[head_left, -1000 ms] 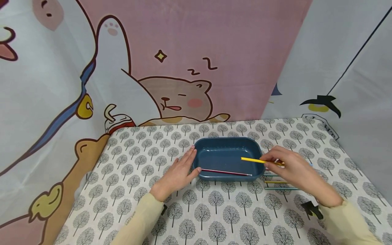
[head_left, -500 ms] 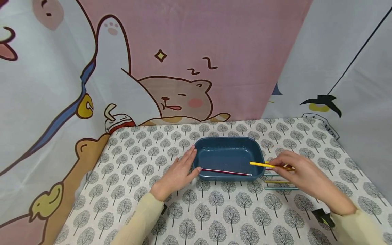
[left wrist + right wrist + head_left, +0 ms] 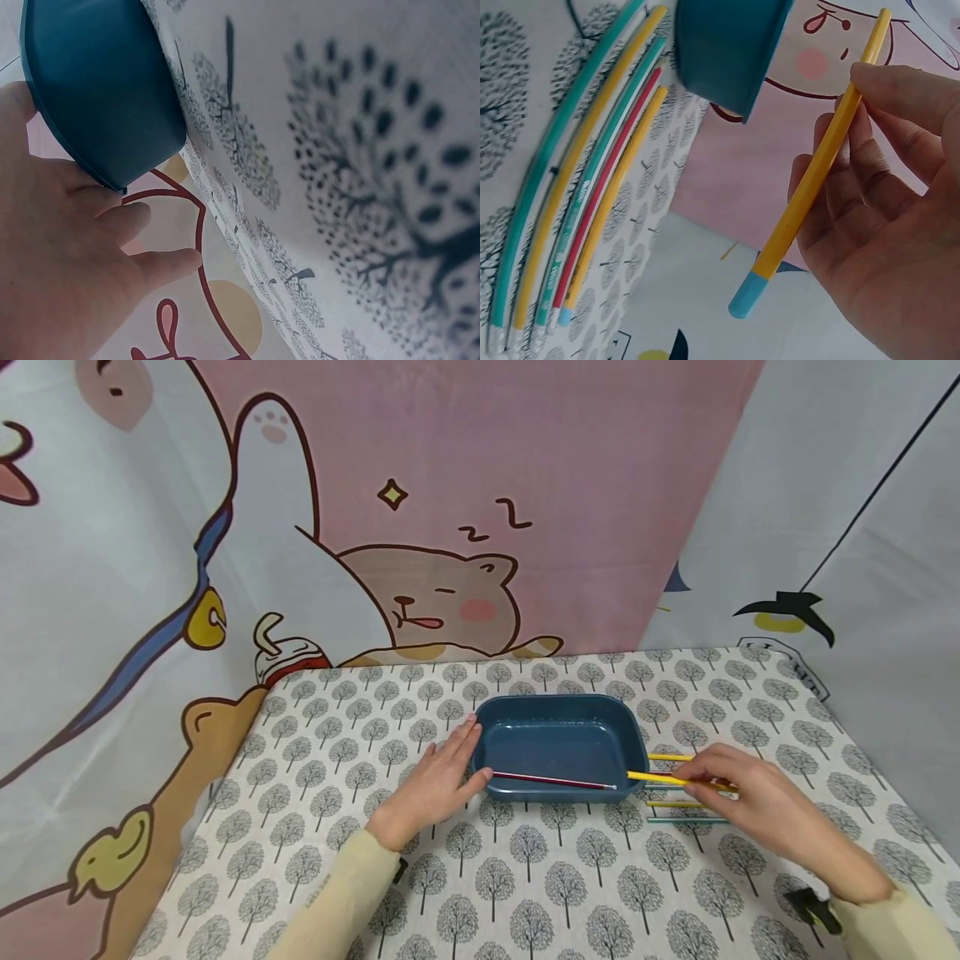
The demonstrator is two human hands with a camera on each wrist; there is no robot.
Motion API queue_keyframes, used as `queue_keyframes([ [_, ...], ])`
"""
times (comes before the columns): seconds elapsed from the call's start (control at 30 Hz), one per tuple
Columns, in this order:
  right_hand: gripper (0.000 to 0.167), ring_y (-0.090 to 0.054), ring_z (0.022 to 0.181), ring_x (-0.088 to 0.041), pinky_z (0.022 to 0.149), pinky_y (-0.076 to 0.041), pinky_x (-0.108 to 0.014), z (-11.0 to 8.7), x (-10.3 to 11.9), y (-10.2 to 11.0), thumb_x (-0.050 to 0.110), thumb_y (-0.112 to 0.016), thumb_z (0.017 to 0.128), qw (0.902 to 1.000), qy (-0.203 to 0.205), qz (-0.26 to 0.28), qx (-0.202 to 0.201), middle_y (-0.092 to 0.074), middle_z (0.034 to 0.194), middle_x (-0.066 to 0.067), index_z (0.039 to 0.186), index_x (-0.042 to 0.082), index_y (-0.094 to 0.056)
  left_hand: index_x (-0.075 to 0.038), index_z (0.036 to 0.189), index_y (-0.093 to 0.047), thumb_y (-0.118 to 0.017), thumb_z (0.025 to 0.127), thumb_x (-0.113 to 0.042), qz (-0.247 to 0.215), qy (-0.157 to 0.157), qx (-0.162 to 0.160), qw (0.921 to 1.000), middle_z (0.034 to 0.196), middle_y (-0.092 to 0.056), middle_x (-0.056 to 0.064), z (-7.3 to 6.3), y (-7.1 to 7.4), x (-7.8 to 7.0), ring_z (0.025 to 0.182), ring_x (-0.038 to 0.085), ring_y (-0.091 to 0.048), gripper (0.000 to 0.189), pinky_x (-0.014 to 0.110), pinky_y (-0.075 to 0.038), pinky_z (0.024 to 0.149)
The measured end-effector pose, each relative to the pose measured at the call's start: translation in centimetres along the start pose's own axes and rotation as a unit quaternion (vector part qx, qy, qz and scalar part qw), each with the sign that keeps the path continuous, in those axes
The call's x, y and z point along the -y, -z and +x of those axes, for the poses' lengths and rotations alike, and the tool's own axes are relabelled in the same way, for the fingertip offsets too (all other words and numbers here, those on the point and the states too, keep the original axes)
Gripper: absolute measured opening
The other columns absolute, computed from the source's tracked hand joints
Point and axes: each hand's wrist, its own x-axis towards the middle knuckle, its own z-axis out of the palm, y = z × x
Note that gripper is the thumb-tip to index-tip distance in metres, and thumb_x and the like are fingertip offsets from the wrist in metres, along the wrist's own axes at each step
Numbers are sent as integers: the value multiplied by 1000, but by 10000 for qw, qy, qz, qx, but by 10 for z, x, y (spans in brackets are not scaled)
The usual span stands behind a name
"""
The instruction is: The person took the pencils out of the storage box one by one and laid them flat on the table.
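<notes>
My left hand (image 3: 427,789) rests its extended fingers on the left rim of a dark blue rectangular dish (image 3: 562,700); the left wrist view shows those fingers along the dish wall (image 3: 112,90). Inside the dish, a dark red pencil (image 3: 555,780) lies along the near side. With thumb and fingers my right hand (image 3: 772,810) pinches a yellow pencil (image 3: 810,184) that has a light blue end. In the head view, this pencil's left tip overlaps the dish's right rim. Several teal, yellow and red pencils (image 3: 604,165) lie side by side on the table, right of the dish.
A white cloth (image 3: 525,877) printed with grey trees covers the table. Behind it and along the sides hang curtains (image 3: 570,510) with cartoon animals. The right hand partly hides the row of pencils in the head view.
My right hand, holding the yellow pencil, has moved right and toward me, from over the dish to its right rim. The left hand and dish have stayed put.
</notes>
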Motion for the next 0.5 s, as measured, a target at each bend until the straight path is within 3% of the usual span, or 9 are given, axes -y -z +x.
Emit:
queue_keyframes([
  [0.5, 39, -57, 81, 3, 58, -52, -21, -23, -18, -5, -4, -87, 74, 9999, 36, -108, 60, -68, 104, 6, 102, 22, -77, -3, 163, -27, -39, 108, -55, 46, -76, -164, 9998, 173, -17, 10, 1, 2, 0, 156, 32, -25, 77, 63, -30, 119],
])
